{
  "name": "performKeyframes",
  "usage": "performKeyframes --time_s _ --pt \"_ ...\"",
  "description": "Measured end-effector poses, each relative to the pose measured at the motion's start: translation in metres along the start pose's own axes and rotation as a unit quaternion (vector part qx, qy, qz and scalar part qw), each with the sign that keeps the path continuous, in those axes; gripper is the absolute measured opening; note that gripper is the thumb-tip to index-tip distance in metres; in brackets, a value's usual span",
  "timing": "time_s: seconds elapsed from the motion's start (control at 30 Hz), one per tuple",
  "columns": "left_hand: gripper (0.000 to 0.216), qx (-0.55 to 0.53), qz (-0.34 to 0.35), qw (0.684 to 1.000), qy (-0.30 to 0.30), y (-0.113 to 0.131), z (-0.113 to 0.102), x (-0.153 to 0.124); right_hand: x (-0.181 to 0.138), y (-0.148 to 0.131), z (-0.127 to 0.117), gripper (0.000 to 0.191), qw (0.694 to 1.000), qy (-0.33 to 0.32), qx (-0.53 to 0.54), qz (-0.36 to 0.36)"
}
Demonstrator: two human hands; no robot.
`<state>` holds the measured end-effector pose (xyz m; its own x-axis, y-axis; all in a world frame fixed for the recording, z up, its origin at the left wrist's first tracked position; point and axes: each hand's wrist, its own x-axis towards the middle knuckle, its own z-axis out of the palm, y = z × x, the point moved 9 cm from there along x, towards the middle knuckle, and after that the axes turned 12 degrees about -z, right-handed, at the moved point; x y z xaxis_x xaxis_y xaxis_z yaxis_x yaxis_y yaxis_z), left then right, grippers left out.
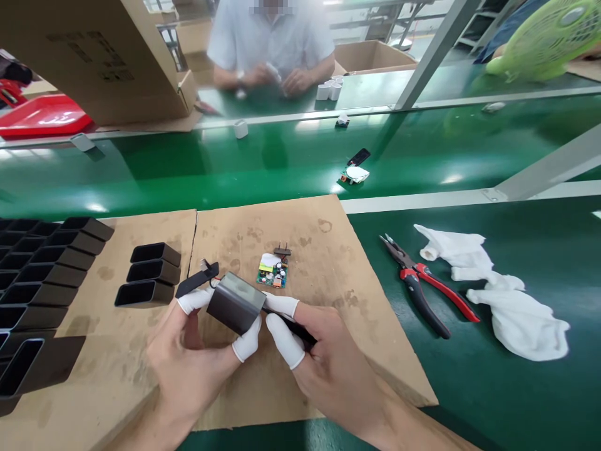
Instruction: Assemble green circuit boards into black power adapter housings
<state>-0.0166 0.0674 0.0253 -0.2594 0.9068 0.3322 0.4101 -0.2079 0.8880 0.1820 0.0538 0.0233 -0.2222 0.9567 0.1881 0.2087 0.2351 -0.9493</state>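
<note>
Over cardboard [323, 250] | left hand [195, 369] grips casing [237, 304] | right hand [335, 366] pinches dark rod [303, 334] | circuit board [272, 272] beyond, pliers [409, 275] rightward

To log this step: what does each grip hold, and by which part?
Left grip: dark case, by its left end and lower right edge. Right grip: slim black tool, near its case-side end.

Smooth dark plastic-looking housing [236, 303], stained matt cardboard [328, 250], soft white cloth [521, 313], glossy green conveyor surface [188, 169].
</note>
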Motion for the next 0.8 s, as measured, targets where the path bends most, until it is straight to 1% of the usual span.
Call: performKeyframes --time_s 0.07,0.1,0.17,0.2,0.23,0.3,0.37,0.4,0.5,0.63,0.7,0.8 --pt "0.037 -0.008 -0.018 1.0 -0.002 -0.001 0.0 0.004 0.002 -0.001 0.0 0.034 1.0 -0.002 -0.016 -0.001" --pt "0.038 -0.015 -0.04 0.999 -0.007 -0.004 0.001 0.006 0.002 -0.002 -0.001 0.034 1.0 0.0 -0.03 -0.002" --pt "0.042 -0.05 -0.111 0.992 -0.035 -0.014 0.006 0.013 0.002 -0.004 -0.004 0.031 0.998 0.011 -0.059 -0.008" --pt "0.044 -0.08 -0.157 0.983 -0.056 -0.021 0.01 0.016 0.001 -0.006 -0.006 0.029 0.997 0.016 -0.071 -0.012" --pt "0.046 -0.117 -0.206 0.968 -0.08 -0.027 0.015 0.018 0.001 -0.008 -0.009 0.025 0.996 0.021 -0.079 -0.021" --pt "0.051 -0.191 -0.293 0.929 -0.122 -0.036 0.027 0.019 0.0 -0.013 -0.015 0.02 0.995 0.03 -0.088 -0.041" --pt "0.056 -0.235 -0.353 0.895 -0.139 -0.041 0.034 0.019 0.0 -0.02 -0.021 0.018 0.992 0.042 -0.095 -0.065" --pt "0.057 -0.245 -0.372 0.884 -0.143 -0.041 0.036 0.019 0.0 -0.023 -0.024 0.016 0.991 0.051 -0.097 -0.076" --pt "0.056 -0.252 -0.397 0.871 -0.143 -0.041 0.039 0.017 0.0 -0.03 -0.03 0.015 0.987 0.067 -0.103 -0.108" --pt "0.061 -0.253 -0.4 0.87 -0.139 -0.042 0.039 0.014 0.002 -0.033 -0.026 0.018 0.985 0.048 -0.105 -0.13" --pt "0.064 -0.25 -0.386 0.877 -0.142 -0.042 0.038 0.013 0.003 -0.032 -0.025 0.02 0.985 0.047 -0.106 -0.128" --pt "0.064 -0.237 -0.345 0.897 -0.144 -0.036 0.034 0.012 0.002 -0.032 -0.024 0.021 0.984 0.049 -0.113 -0.131"
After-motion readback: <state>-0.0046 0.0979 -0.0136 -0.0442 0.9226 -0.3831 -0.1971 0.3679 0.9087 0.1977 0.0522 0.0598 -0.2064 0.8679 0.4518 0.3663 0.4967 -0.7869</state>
